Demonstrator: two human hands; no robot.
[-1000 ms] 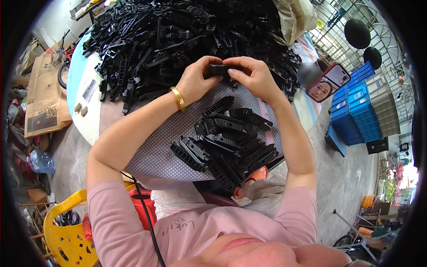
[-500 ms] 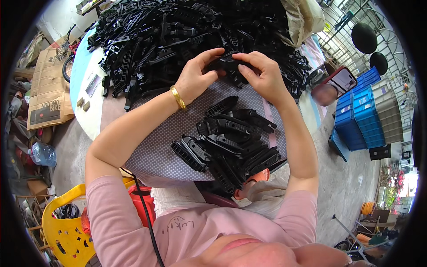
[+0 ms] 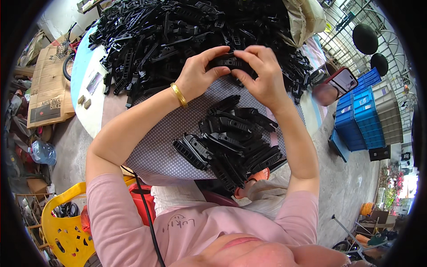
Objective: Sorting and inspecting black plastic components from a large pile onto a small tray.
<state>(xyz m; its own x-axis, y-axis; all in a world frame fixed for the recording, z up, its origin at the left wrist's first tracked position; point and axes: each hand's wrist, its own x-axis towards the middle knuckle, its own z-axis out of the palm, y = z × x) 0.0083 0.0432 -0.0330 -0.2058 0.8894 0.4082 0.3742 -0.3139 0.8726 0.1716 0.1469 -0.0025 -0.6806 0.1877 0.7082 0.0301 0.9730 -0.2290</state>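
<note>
Between my hands, at the near edge of a large heap of black plastic parts, is a curved, ribbed black plastic part. My left hand pinches its left end between thumb and fingers. My right hand has its thumb and bent fingers around the right end, partly hiding it. Closer to me, a smaller group of similar long black parts lies stacked on the dotted tablecloth.
A phone stands at the table's right side, below a pale sack. Small stones lie at the left. Blue crates stand beyond the table on the right; a yellow chair is at lower left.
My hands have turned the black plastic part so that its ribbed side shows more. The right hand's fingers have lifted and shifted slightly. The smaller stack looks the same.
</note>
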